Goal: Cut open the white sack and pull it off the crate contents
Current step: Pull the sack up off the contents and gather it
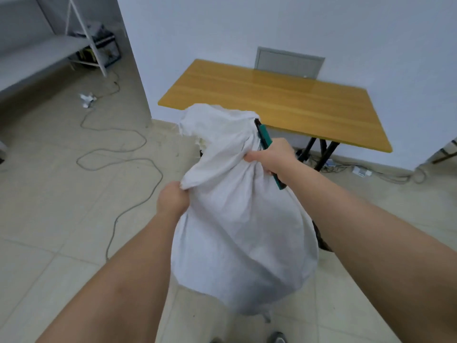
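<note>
A white cloth sack (237, 226) hangs bulging in front of me, its frayed top edge raised toward the table. My left hand (171, 200) pinches the sack's fabric on its left side. My right hand (272, 158) grips a fold on the right side together with a green-handled cutter (265, 138), whose dark tip points up against the cloth. A dark mesh edge (321, 240) peeks out behind the sack at the right; the crate and its contents are otherwise hidden.
A wooden folding table (284, 100) stands against the white wall ahead. A grey cable (118, 154) loops over the tiled floor at left, near crumpled paper (86, 99) and a metal shelf frame (81, 33). Power strips and cords (361, 172) lie under the table. My shoe tips (278, 337) are below.
</note>
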